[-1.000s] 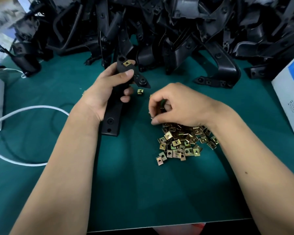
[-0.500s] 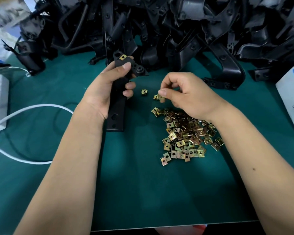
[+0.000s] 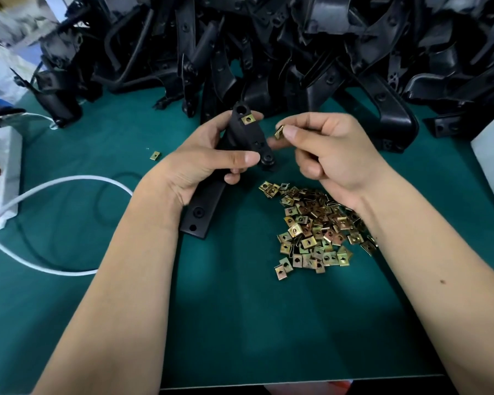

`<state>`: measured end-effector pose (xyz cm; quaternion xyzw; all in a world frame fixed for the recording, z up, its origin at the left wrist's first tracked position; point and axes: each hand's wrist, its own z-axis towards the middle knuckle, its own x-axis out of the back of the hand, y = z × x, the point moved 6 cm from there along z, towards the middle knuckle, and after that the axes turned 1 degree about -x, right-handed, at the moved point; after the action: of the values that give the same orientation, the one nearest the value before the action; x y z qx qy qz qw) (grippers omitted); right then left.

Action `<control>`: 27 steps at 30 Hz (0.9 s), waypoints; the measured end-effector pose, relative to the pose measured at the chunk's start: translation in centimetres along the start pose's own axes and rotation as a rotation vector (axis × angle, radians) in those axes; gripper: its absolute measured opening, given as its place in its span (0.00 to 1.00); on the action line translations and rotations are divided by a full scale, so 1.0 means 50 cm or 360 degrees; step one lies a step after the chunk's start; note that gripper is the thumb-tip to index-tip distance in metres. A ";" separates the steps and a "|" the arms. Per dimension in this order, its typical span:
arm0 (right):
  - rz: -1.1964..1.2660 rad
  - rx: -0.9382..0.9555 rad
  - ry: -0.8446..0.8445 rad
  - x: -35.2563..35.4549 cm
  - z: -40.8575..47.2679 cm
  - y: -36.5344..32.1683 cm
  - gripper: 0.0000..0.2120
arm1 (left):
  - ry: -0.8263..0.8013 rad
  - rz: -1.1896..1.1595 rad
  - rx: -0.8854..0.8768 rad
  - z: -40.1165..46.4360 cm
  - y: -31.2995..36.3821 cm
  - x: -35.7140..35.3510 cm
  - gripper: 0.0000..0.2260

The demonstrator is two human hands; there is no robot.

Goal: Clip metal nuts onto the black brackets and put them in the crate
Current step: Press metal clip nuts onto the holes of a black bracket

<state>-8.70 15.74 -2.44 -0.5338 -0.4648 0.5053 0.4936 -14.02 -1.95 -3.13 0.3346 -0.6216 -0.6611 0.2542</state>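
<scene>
Brass nut (image 3: 279, 132) — lifted off pile (image 3: 317, 226) | bracket (image 3: 241, 143) raised — both hands

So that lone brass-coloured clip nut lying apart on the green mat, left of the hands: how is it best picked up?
Probably from above, pinching two opposite edges of the lone brass-coloured clip nut. It lies flat on the green mat, a thin square with open space all round, so fingertips can close on its sides. Which edge is the open mouth is too small to tell.
</scene>
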 end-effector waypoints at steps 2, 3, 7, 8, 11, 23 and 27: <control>0.0089 -0.0076 -0.0027 -0.002 -0.001 0.005 0.05 | 0.0003 0.0011 -0.0003 0.000 0.000 -0.001 0.29; 0.0119 -0.0105 -0.0053 -0.004 -0.002 0.007 0.04 | 0.0004 0.0016 -0.0003 0.000 -0.001 -0.001 0.29; 0.0196 -0.0121 -0.0078 -0.011 -0.003 0.009 0.04 | 0.0007 0.0000 0.0004 0.002 -0.002 -0.001 0.30; 0.0206 -0.0116 -0.0058 -0.013 -0.003 0.010 0.04 | 0.0012 -0.0004 0.0005 0.002 -0.003 -0.001 0.30; 0.0183 -0.0099 0.0087 -0.014 0.000 0.018 0.07 | 0.0028 -0.0013 0.0006 0.003 -0.005 0.000 0.29; 0.0283 -0.0122 0.0496 -0.018 -0.008 0.032 0.03 | 0.0175 0.0078 -0.0008 0.010 -0.011 -0.002 0.30; 0.0252 -0.0063 0.0664 -0.020 -0.015 0.033 0.03 | 0.0195 0.0070 -0.0024 0.011 -0.011 -0.005 0.30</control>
<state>-8.01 14.55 -4.00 -0.6713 -0.3190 0.4119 0.5272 -14.23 -1.36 -3.62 0.3588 -0.6071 -0.6382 0.3088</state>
